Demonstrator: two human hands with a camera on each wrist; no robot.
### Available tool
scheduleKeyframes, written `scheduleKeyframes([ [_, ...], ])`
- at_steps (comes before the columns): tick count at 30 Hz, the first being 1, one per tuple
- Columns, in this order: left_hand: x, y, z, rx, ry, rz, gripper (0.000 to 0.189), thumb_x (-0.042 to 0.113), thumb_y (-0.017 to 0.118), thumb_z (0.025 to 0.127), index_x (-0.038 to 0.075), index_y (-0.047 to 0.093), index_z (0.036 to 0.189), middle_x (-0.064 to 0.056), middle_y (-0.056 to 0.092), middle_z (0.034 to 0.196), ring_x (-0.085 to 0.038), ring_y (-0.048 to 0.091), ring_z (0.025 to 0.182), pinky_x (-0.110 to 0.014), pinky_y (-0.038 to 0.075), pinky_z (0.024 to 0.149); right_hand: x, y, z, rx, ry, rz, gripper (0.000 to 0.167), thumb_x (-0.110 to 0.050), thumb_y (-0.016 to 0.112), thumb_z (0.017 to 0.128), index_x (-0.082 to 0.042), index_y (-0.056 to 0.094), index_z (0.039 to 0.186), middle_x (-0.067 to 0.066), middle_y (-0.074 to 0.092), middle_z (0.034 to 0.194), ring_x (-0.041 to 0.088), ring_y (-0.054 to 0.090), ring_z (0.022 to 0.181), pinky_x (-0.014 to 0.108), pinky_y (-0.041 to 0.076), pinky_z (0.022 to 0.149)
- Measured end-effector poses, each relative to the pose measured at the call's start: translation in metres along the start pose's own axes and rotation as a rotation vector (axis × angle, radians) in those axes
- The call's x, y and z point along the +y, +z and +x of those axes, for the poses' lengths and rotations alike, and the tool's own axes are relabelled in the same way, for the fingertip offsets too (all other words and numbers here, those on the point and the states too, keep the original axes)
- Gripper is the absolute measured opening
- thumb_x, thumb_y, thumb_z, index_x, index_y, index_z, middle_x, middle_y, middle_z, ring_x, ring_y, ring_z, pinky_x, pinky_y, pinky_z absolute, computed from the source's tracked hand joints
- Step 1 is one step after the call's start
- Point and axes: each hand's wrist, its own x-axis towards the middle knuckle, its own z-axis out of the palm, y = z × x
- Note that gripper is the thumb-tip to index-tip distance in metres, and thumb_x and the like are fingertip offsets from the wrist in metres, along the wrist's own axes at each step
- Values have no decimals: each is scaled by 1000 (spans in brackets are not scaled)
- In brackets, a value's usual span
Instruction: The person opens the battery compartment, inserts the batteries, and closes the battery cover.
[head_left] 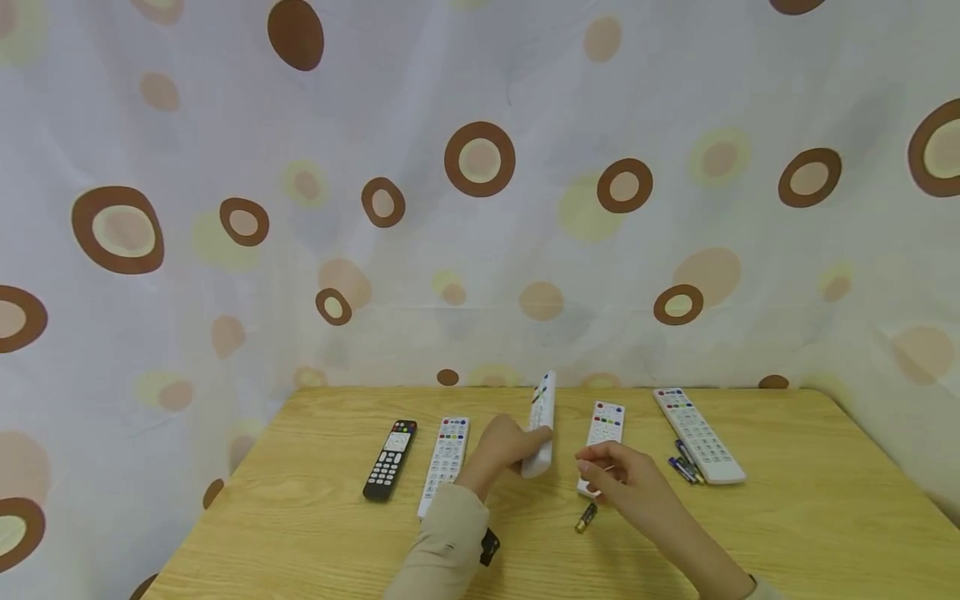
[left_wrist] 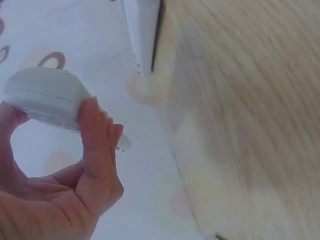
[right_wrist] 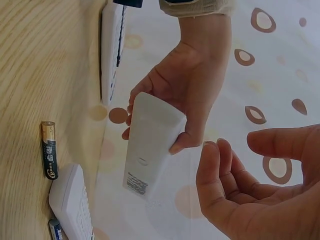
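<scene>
My left hand grips a white remote control by its sides, raised over the table and tilted. Its back, with a latch mark and a printed label, faces the right wrist view, where the same remote appears. To the right, my right hand hovers with loosely bent fingers; a gap shows between thumb and fingertips in the right wrist view, and nothing is in it. Just below this hand lies a black-and-gold battery on the table. Behind the hand, a white remote lies partly hidden.
On the wooden table, a black remote and another white remote lie at the left. A long white remote is at the right, with several batteries beside it. A patterned cloth hangs behind.
</scene>
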Motion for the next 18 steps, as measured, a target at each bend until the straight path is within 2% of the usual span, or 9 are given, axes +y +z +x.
scheduleKeyframes([
  [3,-2,-2,-4,-59,-15,-154,35,29,66,84,-4,64,78,-8,62,71,-15,60,55,-32,56,57,-2,0,0,22,10,-4,29,-15,57,97,7,57,117,9,62,97,15,60,80,27,55,69],
  [7,-2,-4,-8,-137,-44,-359,40,30,64,86,-9,64,93,-10,62,79,-16,61,64,-32,57,62,-5,-2,1,41,5,-7,29,-16,57,97,6,58,115,10,63,98,18,61,82,30,56,71],
  [13,-3,-4,-14,-222,-93,-579,47,31,62,87,-9,59,111,-9,61,86,-16,59,69,-29,54,61,-7,-2,1,51,-5,4,30,-18,58,97,6,59,115,10,64,98,19,61,83,32,56,72],
  [18,-4,-5,-22,-317,-84,-752,53,30,56,90,-7,49,127,-10,60,97,-18,60,80,-31,53,67,-8,-2,1,75,0,6,28,-16,58,96,6,59,115,9,64,96,19,61,83,31,56,71],
])
